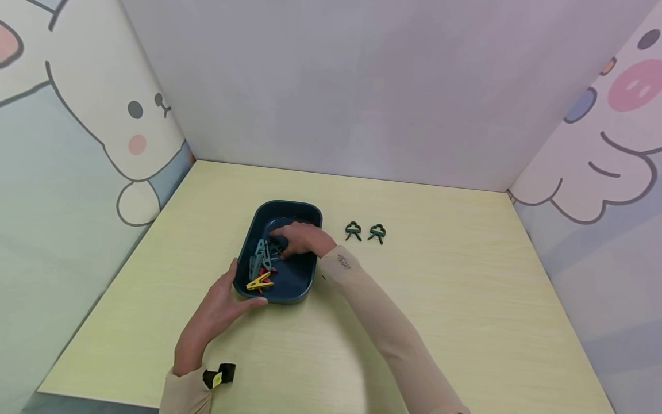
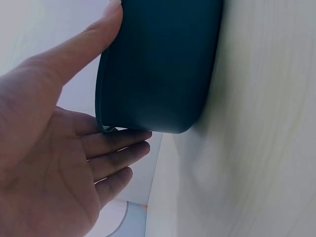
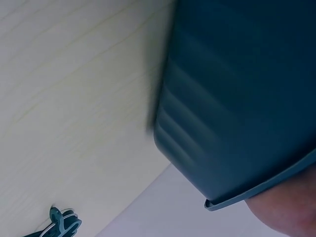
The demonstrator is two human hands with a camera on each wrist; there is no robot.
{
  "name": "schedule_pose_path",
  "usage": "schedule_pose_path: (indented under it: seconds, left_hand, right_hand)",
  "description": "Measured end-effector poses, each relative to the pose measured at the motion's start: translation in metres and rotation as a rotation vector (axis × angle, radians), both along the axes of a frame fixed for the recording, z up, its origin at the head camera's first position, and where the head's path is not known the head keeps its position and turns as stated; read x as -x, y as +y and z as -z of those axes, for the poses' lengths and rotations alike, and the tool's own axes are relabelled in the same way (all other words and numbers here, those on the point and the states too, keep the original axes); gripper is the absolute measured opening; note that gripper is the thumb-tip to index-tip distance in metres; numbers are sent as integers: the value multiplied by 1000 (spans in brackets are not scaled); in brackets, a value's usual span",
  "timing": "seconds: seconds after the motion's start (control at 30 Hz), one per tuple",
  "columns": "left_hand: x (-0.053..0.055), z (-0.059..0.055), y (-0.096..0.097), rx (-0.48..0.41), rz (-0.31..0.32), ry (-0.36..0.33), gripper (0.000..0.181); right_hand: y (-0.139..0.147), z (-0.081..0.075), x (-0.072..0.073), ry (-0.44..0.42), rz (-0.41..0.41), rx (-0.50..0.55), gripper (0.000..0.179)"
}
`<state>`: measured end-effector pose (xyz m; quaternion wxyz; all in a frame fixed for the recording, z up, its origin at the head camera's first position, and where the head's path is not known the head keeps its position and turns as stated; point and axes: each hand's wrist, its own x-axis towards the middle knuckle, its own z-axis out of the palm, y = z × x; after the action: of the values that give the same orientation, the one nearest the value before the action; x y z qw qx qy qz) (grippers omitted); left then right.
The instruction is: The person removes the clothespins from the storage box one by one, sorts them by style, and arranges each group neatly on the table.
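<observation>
A dark blue rectangular bin (image 1: 305, 282) stands on the table, left of its middle. My left hand (image 1: 219, 307) touches its near-left corner, thumb along the near wall and fairly straight fingers at the left wall (image 2: 158, 64). Inside the bin, my right hand (image 1: 302, 237) reaches down with bent fingers. Dark green pieces show by its fingertips, but whether it pinches one is hidden. Light blue clothespins (image 1: 260, 256), a yellow clothespin (image 1: 260, 282) and red clips (image 1: 266, 271) lie at the bin's left side. The right wrist view mostly shows the bin's outer wall (image 3: 237, 98).
Two small dark green clips, a left one (image 1: 353, 231) and a right one (image 1: 377, 233), stand side by side on the table right of the bin. The pale wooden table (image 1: 439, 287) meets a plain back wall (image 1: 351, 86) and side walls with cartoon animals.
</observation>
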<state>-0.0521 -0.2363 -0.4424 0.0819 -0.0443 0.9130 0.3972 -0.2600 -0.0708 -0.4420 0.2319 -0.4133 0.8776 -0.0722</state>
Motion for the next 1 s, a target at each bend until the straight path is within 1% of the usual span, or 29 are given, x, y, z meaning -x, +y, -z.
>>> schedule_pose_path:
  seconds: [0.17,0.5,1.0]
  left_hand:
    - [-1,-1,1,-6,-4,-3,118]
    - [-4,-3,2,-8,-3,6,118]
    - [-5,-3,3,-8,-2,17,117]
  right_hand:
    - [0,-1,-2,13,-6,-11,66]
    - [4,-3,-4,11,-23,11,61]
    - [4,-4,-4,40,-2,34,61]
